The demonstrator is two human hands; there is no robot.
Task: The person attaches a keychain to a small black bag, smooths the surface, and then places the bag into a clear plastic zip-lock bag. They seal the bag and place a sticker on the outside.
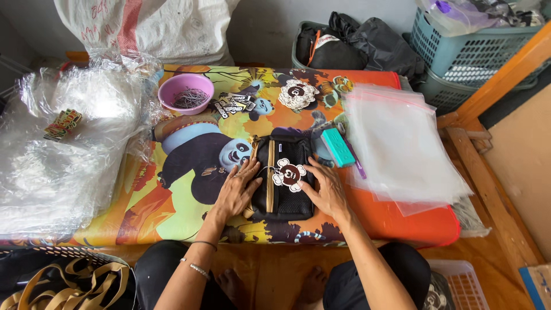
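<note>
A small black pouch [282, 178] lies in the middle of a low table with a bright cartoon cover [189, 189]. The pouch has a gold zip down its front and a round white and black tag [288, 174] on top. The left hand [236, 190] lies flat on the pouch's left side, fingers spread a little. The right hand [327, 188] lies flat on its right side, fingertips touching the tag. Both hands are open and press down, gripping nothing. There is one pouch, one pink bowl [185, 92], one teal box [337, 147], a stack of clear zip bags [402, 149] on the right, and two blue baskets [470, 51] behind.
</note>
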